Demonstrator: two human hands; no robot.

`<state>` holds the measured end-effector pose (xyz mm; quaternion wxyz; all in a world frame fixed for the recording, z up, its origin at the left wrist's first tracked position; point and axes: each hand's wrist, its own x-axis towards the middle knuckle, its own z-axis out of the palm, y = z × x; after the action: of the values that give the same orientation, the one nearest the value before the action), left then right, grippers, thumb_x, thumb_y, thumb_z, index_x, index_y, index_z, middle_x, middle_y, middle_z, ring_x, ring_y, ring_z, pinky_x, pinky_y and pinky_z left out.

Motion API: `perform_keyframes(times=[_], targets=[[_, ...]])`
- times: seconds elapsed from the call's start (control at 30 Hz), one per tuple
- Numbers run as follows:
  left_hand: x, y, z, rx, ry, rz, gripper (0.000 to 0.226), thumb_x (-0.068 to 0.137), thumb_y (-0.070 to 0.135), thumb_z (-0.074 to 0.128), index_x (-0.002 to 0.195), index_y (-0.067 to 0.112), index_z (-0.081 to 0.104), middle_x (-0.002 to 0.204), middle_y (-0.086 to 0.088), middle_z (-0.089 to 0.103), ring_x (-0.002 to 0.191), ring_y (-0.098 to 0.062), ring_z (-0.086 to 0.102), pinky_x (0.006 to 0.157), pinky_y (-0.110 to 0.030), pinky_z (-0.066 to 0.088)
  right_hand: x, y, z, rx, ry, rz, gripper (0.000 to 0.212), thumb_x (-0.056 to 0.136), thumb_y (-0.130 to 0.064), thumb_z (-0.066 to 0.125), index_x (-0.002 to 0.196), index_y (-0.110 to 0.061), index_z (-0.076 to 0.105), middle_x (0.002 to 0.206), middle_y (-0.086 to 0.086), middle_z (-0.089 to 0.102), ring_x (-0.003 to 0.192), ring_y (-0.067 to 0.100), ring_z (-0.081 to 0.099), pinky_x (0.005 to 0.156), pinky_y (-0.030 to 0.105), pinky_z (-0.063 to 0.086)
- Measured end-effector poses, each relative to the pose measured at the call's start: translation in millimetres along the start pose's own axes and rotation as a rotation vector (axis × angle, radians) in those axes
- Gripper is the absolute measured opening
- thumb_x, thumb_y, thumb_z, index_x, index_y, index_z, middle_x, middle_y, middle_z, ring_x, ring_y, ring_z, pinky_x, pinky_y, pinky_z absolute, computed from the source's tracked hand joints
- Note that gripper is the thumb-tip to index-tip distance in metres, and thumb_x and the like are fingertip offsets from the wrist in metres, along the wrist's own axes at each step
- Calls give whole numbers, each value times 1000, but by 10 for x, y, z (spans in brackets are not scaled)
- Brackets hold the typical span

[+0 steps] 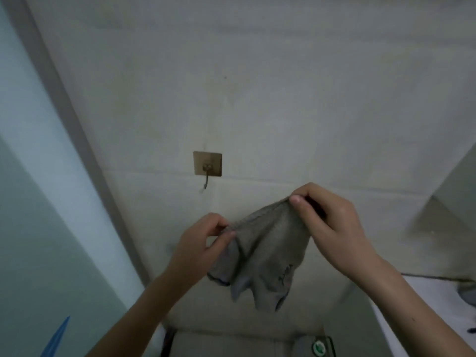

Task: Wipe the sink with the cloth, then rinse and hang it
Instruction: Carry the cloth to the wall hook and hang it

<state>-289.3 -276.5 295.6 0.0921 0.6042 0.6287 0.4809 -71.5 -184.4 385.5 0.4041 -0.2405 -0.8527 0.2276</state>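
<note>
The person is holding the grey cloth (260,248) up in front of the tiled wall (283,99), just below the middle of the frame. The left hand (198,243) is pinching one end of its top edge between thumb and fingertips. The right hand (332,222) is pinching the other end, a little higher in the frame. Both hands are grasping the cloth, which is sagging between them and hanging in loose folds underneath.

Judging from this, the wiping and rinsing are looking finished, and hanging is the step in hand. The hook (206,181) is jutting down from its square adhesive plate (207,163), above and to the left of the left hand. It is apart from the cloth and is carrying nothing.

To do this well, the person is going to need to raise the top edge toward the upper left until it is sitting above the hook's tip, then lower it on. Whether the cloth has a hanging loop cannot be told. Failing one, gathering a small bunch of the edge is likely giving the hook more to catch. Because the plate is only stuck on, a gentle downward settling is looking safer than a tug. Letting go one hand at a time is also checking that the cloth is holding.
</note>
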Motion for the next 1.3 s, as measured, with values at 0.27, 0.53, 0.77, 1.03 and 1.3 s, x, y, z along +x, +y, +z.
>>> perform_keyframes(times=[0.27, 0.53, 0.77, 1.03, 1.3], targets=[[902, 991, -938, 38, 59, 361, 25, 91, 42, 45, 81, 21, 53, 65, -2, 52, 59, -11, 53, 60, -28, 41, 806, -438, -853, -331, 309, -295, 19, 96, -28, 47, 82, -20, 57, 68, -13, 53, 64, 4, 50, 58, 11, 34], [1649, 1999, -1743, 131, 63, 650, 25, 88, 49, 46, 75, 28, 50, 64, 8, 49, 60, -1, 46, 58, -22, 37, 1574, -1042, -1643, -635, 594, -681, 22, 98, -26, 44, 89, -11, 57, 76, -9, 51, 65, 0, 39, 56, 20, 38], [1877, 2695, -2505, 382, -189, 609, 51, 71, 67, 55, 83, 20, 71, 72, 8, 71, 70, -7, 68, 60, -29, 51, 1994, -1629, -2170, -852, 582, -777, 37, 97, -34, 40, 87, -5, 61, 65, 6, 60, 52, 27, 54, 47, 37, 47], [2360, 3015, -3033, 439, 0, 692, 46, 70, 66, 67, 69, 21, 58, 55, 3, 55, 50, -3, 48, 48, -22, 35, 2476, -1888, -2576, -896, 533, -695, 45, 92, -49, 37, 89, -10, 60, 61, 8, 57, 51, 29, 53, 49, 37, 47], [3268, 3000, -3141, 425, 210, 609, 28, 81, 42, 69, 67, 21, 57, 51, 3, 48, 45, -2, 41, 42, -14, 28, 3156, -1797, -2726, -936, 467, -432, 32, 95, -42, 50, 82, -14, 57, 72, 9, 60, 67, 29, 54, 57, 35, 42]])
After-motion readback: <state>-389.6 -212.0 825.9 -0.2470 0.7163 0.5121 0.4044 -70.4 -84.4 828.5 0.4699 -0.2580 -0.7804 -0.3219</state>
